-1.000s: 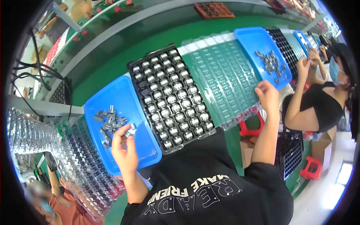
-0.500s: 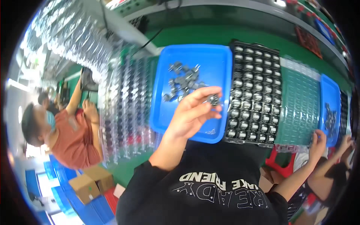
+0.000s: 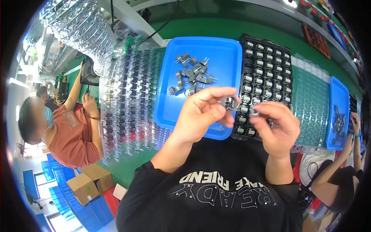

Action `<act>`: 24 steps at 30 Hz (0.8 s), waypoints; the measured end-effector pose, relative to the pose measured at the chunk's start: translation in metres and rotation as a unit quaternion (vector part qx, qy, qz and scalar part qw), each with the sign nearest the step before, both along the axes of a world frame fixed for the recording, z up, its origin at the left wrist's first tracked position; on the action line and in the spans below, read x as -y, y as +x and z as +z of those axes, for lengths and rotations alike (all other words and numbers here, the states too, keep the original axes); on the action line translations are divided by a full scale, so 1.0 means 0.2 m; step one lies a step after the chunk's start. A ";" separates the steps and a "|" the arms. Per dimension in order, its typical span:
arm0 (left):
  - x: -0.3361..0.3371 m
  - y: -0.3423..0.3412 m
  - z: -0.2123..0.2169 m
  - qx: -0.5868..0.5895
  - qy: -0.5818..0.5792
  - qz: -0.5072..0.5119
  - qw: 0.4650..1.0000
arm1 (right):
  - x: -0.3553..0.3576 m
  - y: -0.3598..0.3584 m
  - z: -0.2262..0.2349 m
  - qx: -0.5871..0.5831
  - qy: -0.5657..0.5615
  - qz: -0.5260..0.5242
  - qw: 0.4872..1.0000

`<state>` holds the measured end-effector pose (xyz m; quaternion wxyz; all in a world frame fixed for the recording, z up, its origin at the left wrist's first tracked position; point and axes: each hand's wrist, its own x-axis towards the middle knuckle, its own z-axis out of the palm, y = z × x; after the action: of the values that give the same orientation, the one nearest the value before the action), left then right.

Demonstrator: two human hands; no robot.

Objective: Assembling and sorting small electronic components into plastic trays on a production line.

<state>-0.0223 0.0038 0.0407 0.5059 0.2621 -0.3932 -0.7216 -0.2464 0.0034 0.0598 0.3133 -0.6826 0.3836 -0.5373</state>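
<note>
My left hand (image 3: pixel 205 114) pinches a dark grey, round plastic part (image 3: pixel 229 103) between thumb and fingers, at the right side of a blue tray (image 3: pixel 161 112). The part's open, metallic-looking inside faces up. Close by on the right, my right hand (image 3: pixel 277 125) grips a small silver cylinder (image 3: pixel 254 111) with thumb and forefinger. A narrow gap separates the two pieces. Several dark grey parts with metal pins (image 3: pixel 193 73) lie loose in the tray. Partly behind my hands stands a black compartment tray (image 3: pixel 266 77) with rows of silver cylinders.
Clear plastic trays (image 3: pixel 309 96) lie right of the black one, with a second blue tray (image 3: pixel 333 112) of dark parts beyond. Clear trays (image 3: pixel 127 96) are stacked at the left. A person in an orange shirt (image 3: pixel 77 135) sits left; another person's arm (image 3: pixel 336 174) reaches in from the right.
My right hand has come in from the far right, near the second blue tray, to beside my left hand, now with a silver cylinder. My left hand keeps the dark part.
</note>
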 end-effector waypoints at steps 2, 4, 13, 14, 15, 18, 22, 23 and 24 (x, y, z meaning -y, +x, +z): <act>-0.03 0.00 0.02 0.015 -0.010 0.006 1.000 | 0.04 0.06 0.05 -0.023 -0.056 0.015 0.998; -0.06 -0.02 0.05 0.041 -0.027 0.029 0.998 | 0.06 0.10 0.07 -0.069 -0.126 0.049 0.988; -0.06 0.03 0.05 0.054 -0.040 0.012 0.998 | 0.05 0.17 0.05 -0.057 -0.132 0.053 0.988; -0.06 0.03 0.05 0.052 -0.039 0.011 0.998 | 0.05 0.17 0.04 -0.059 -0.131 0.053 0.988; -0.06 0.03 0.04 0.052 -0.033 0.006 0.998 | 0.05 0.17 0.03 -0.045 -0.122 0.061 0.990; -0.06 0.04 0.03 0.044 -0.028 -0.007 0.999 | 0.04 0.16 0.01 -0.036 -0.102 0.070 0.992; -0.07 0.04 0.02 0.051 -0.029 -0.018 0.998 | 0.02 0.15 0.00 -0.041 -0.088 0.074 0.993; -0.08 0.04 0.01 0.047 -0.030 -0.023 0.998 | 0.01 0.14 -0.01 -0.046 -0.088 0.069 0.993; -0.08 0.05 -0.01 0.053 -0.027 -0.025 0.998 | 0.01 0.14 -0.03 -0.049 -0.085 0.074 0.992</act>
<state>-0.0113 0.0205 0.0389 0.4729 0.2762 -0.4458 -0.7081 -0.2190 0.0016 0.0531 0.2735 -0.7591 0.2996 -0.5091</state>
